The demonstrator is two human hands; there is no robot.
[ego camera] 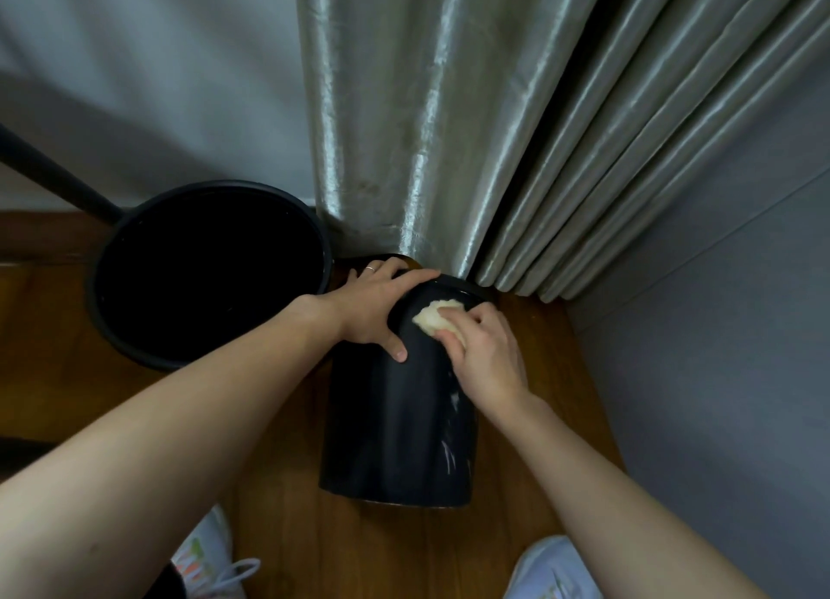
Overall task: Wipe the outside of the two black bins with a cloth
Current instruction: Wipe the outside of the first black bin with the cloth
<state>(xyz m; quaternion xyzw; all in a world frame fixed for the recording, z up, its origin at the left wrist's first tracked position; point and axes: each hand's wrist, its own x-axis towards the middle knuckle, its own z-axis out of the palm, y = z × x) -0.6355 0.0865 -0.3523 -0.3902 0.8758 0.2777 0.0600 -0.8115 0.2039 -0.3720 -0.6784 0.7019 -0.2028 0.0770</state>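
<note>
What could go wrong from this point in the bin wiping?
1. The tilted black cylindrical bin is steadied only by the left hand at its upper end; hard rubbing could make it slip or roll on the wooden floor.
2. The small pale cloth under the right hand covers little surface, so streaks may remain.
3. The silvery pleated curtain hangs against the bin's far end and may get smeared.

Glossy black bin (395, 423) (satiny curtain (404, 104))
</note>
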